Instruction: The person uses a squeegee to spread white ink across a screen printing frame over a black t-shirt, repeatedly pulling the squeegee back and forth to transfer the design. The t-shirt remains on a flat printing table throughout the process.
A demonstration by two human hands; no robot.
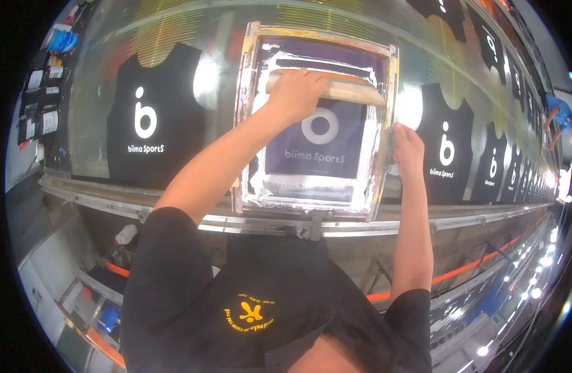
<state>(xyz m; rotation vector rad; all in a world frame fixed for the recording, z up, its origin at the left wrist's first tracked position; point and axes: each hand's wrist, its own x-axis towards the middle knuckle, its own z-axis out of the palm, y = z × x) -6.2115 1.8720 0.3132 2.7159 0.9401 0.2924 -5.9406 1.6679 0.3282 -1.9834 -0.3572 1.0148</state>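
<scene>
A wooden-handled squeegee (pixel 354 91) lies across the far part of a screen-printing frame (pixel 253 46). My left hand (pixel 298 95) is closed around the left part of its handle, palm down. White ink smears the inner border of the screen, and a round letter design shows through the dark mesh (pixel 279 155). My right hand (pixel 407 148) grips the right edge of the frame, fingers bent around it; exactly what they press on is partly hidden. The frame lies flat on the long printing table (pixel 217 124).
Black shirt panels (pixel 180 112) with white prints lie left and right of the frame, the right-hand row (pixel 466 124) running into the distance. A metal rail (pixel 261 224) edges the table's near side. Ink containers (pixel 62 41) stand far left. Another person (pixel 559 115) is at the far right.
</scene>
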